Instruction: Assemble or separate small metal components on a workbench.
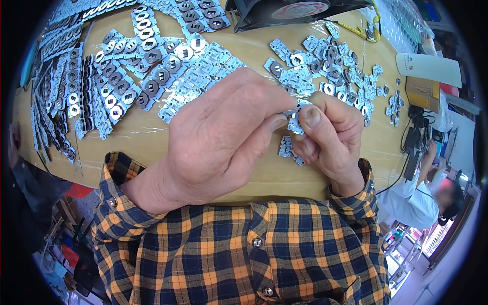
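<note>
Near the middle of the view, a small white circuit board (295, 123) is pinched between the thumb and curled fingers of my right hand (335, 129). From the other side my left hand (216, 137) reaches in, its thumb and forefinger closed at the board's left edge. Those fingertips cover part of the board, so I cannot tell whether anything else is between them. Just below the hands, a couple of small boards (285, 146) lie on the table. Beyond the left hand spread white board panels (213, 63), some carrying round metallic parts.
A heap of small separated boards (330, 61) lies at the far right on the wooden table (259, 185). Strips of joined boards (109, 86) overlap at the left. A black-framed fan (300, 11) stands at the back. A white cup (428, 69) lies at the right; another person (417, 203) sits beyond.
</note>
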